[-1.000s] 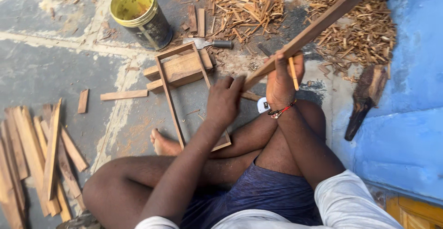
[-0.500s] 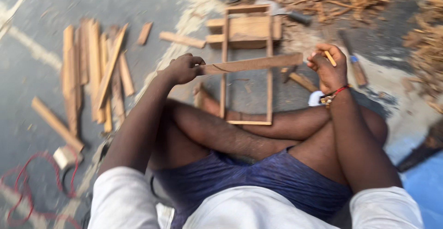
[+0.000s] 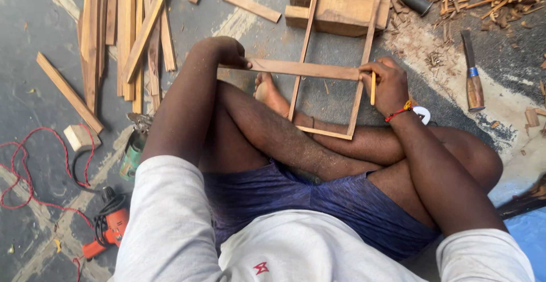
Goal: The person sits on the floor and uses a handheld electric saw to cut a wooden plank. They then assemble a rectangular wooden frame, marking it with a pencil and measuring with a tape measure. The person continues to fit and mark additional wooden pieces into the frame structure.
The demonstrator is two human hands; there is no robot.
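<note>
Wooden slat (image 3: 304, 69) now lies level across both side rails of the slim frame (image 3: 327, 97) propped over the crossed legs, where a second ago it slanted up to the right. Left hand (image 3: 227, 52) is clenched over its left end; right hand (image 3: 389, 83) pins the right end at the rail, fingers also grasping a yellow pencil (image 3: 373, 87). Judging by this, the slat is being lined up against the frame. A chisel (image 3: 472, 74) lies on the floor (image 3: 45, 128) nearby.

The wooden slat (image 3: 304, 69), earlier raised slanting toward the upper right, now lies level across the frame (image 3: 333, 60) between both hands.
</note>
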